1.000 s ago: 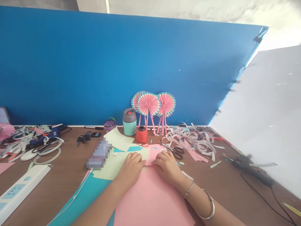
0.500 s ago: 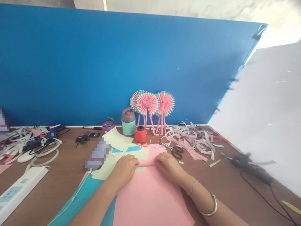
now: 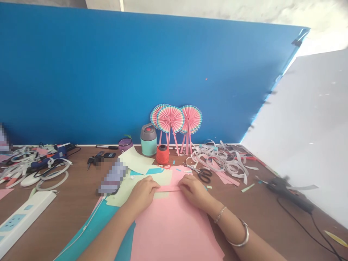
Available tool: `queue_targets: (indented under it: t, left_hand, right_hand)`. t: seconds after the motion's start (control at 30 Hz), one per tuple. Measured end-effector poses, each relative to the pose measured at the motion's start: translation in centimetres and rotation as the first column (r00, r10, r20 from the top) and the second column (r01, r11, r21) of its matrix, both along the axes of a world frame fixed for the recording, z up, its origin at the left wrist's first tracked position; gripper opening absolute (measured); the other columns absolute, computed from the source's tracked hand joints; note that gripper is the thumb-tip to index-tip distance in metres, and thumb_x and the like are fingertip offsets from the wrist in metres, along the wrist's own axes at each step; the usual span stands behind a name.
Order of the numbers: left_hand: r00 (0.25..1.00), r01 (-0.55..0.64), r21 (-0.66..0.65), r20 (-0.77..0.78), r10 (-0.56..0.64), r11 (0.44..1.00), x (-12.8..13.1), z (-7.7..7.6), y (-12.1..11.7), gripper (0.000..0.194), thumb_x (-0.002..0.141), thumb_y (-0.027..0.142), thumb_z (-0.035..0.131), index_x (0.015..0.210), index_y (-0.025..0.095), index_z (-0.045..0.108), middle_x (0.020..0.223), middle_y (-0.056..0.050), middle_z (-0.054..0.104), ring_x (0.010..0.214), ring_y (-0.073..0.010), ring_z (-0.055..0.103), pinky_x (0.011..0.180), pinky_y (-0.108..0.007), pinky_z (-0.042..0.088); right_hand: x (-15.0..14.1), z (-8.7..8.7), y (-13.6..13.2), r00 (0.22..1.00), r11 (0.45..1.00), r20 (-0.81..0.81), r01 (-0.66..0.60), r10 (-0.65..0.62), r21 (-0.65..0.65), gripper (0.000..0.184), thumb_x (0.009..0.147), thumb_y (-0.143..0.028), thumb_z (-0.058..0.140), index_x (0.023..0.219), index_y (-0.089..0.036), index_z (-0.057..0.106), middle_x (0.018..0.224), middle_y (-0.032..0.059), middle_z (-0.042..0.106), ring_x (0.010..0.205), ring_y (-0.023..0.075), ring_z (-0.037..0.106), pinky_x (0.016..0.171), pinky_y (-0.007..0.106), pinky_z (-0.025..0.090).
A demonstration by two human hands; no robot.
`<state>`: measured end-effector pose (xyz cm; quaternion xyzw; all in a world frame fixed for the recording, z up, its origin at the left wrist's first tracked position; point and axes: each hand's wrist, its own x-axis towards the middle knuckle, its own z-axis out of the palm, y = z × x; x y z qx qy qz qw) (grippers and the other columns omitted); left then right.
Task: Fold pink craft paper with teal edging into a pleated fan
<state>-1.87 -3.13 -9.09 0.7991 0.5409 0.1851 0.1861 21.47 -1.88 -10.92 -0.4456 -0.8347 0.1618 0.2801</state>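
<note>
Between my two hands lies a narrow folded strip of pink paper, held at both ends. The fingers of my left hand are closed on its left end. My right hand pinches the right end, with the fingertips partly hidden. Under the strip a large pink sheet reaches toward me. Pale green paper and a blue sheet lie beneath and to the left. Scissors with black handles rest just beyond my right hand.
Three pink paper fans stand by the blue partition, behind a red thread spool and a teal flask. Curled paper strips and a black glue gun are on the right. A power strip lies at left.
The pink strip between my hands now looks flatter and straighter. Both hands have shifted only slightly and still hold its ends.
</note>
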Motion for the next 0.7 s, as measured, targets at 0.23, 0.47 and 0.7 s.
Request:
queue_targets:
  t: [0.23,0.47,0.7]
  left_hand:
    - [0.999,-0.034,-0.008,0.018,0.034,0.999,-0.03,-0.31,0.28,0.029,0.082,0.012,0.035,0.080,0.021,0.063,0.083,-0.004,0.061,0.082,-0.0188,0.056,0.072,-0.030,0.040]
    - [0.999,-0.024,0.007,-0.035,0.024,1.000,0.07,-0.40,0.29,0.027,0.080,0.009,0.033,0.076,0.020,0.057,0.080,-0.004,0.060,0.082,-0.0201,0.054,0.071,-0.031,0.039]
    - [0.998,0.003,0.009,-0.069,-0.003,1.000,0.08,-0.02,0.24,0.028,0.080,0.006,0.033,0.076,0.019,0.056,0.080,-0.004,0.057,0.081,-0.0193,0.052,0.071,-0.030,0.039]
  right_hand:
    - [0.06,-0.52,0.47,0.997,0.995,-0.062,0.030,-0.036,-0.093,0.017,0.078,-0.008,0.048,0.076,-0.019,0.061,0.080,0.0038,0.063,0.081,0.0184,0.055,0.075,0.031,0.041]
    - [0.04,-0.61,0.57,0.994,0.982,-0.053,0.085,-0.095,-0.168,0.014,0.075,-0.009,0.047,0.076,-0.019,0.057,0.077,0.0021,0.061,0.075,0.0173,0.053,0.067,0.027,0.039]
    - [-0.16,-0.63,0.72,0.992,0.975,-0.019,0.115,-0.121,-0.192,0.011,0.075,-0.011,0.048,0.077,-0.019,0.055,0.074,0.0013,0.058,0.070,0.0159,0.051,0.061,0.025,0.036]
